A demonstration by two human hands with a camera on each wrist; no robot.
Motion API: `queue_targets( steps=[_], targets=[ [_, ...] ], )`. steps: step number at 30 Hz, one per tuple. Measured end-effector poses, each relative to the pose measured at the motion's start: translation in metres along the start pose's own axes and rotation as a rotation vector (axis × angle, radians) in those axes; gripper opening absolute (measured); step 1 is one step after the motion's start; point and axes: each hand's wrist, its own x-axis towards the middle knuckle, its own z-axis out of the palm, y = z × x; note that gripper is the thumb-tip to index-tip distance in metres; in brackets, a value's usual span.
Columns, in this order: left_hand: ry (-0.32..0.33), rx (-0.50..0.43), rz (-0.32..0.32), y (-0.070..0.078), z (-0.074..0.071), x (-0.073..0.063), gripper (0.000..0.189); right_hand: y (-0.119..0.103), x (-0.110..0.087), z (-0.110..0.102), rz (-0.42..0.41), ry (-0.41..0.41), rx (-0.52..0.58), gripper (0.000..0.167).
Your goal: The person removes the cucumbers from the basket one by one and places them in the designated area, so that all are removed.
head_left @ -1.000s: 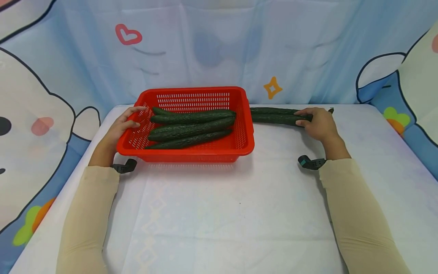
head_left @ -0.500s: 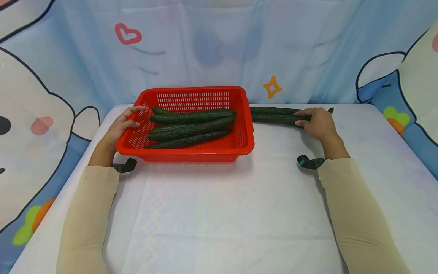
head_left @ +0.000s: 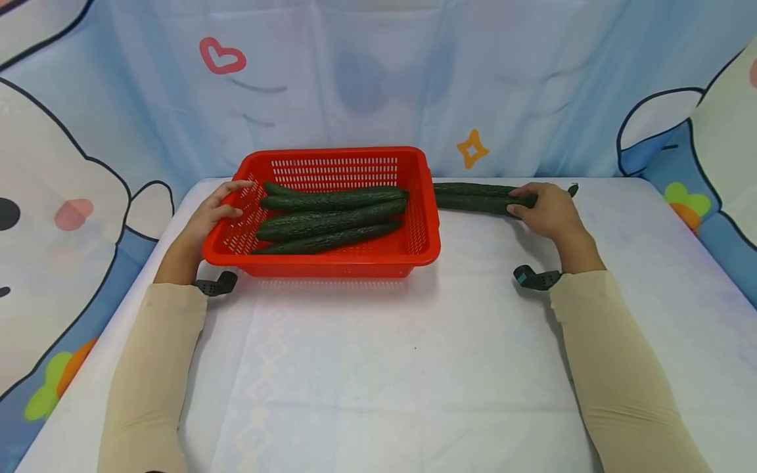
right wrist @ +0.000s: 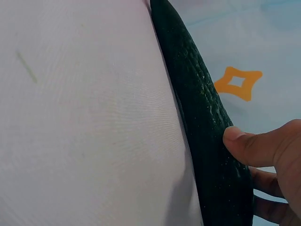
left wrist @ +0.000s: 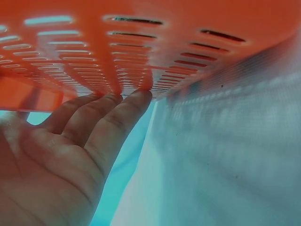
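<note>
A red plastic basket [head_left: 331,259] with slotted walls stands at the back of the table, several dark green cucumbers [head_left: 331,223] lying lengthwise in it. My left hand [head_left: 204,220] grips its left end; in the left wrist view, fingertips [left wrist: 141,96] press against the slotted plastic from outside. Right of the basket, two cucumbers lie side by side on the table. My right hand [head_left: 550,210] holds the nearer cucumber [head_left: 473,203] near its right end, and the farther cucumber [head_left: 473,188] runs behind it. In the right wrist view, the thumb presses on the bumpy cucumber skin [right wrist: 193,80].
A white cloth [head_left: 414,368] covers the table. Behind it hangs a pale blue curtain [head_left: 378,85] with cartoon prints, close to the basket's back wall. Each wrist wears a small black device, such as the right wrist device [head_left: 535,278].
Both hands stay at their places on the basket and the cucumber. The right thumb has shifted very slightly to the left; the basket and cucumbers lie as before.
</note>
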Motion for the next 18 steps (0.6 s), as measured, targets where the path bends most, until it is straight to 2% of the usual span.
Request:
queue_targets(
  steps=[10,18],
  targets=[
    [0.018,-0.009,-0.019,0.0019,0.0022,0.0020,0.052,-0.0003,0.0007,0.0040,0.008,0.046,0.005,0.038],
    [-0.004,-0.051,-0.025,0.0043,0.0017,-0.0012,0.050,-0.0015,0.0001,0.0064,0.004,0.079,-0.005,0.036]
  ],
)
